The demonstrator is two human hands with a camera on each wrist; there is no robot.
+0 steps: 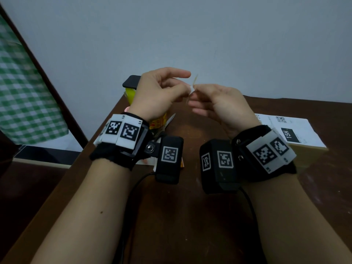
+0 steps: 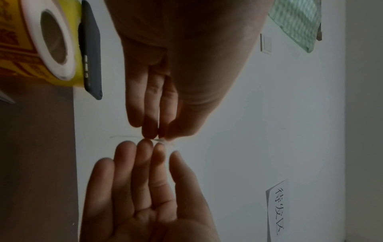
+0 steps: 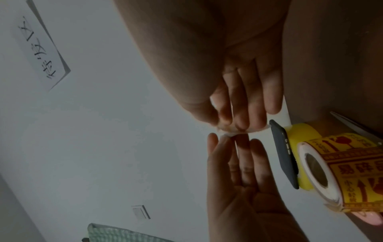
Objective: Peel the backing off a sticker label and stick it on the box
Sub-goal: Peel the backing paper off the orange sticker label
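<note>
I hold both hands up over the brown table [image 1: 171, 216], fingertips meeting. A small pale sticker label [image 1: 192, 88] sits between them, seen edge-on as a thin strip. My left hand [image 1: 183, 88] pinches it with thumb and fingertips, and my right hand [image 1: 198, 94] pinches it from the other side. Which hand holds the backing I cannot tell. In the right wrist view the label [image 3: 254, 130] shows as a whitish oval under the right fingers [image 3: 240, 121]. The white box [image 1: 297, 130] with black printing lies flat on the table, right of my right wrist.
A yellow sticker roll [image 1: 130, 94] with red print stands at the table's far left, with a dark phone [image 1: 131, 81] behind it. Scissors [image 1: 168, 121] lie under my left wrist. A green-checked cloth [image 1: 24, 92] hangs at the left. The wall is close behind.
</note>
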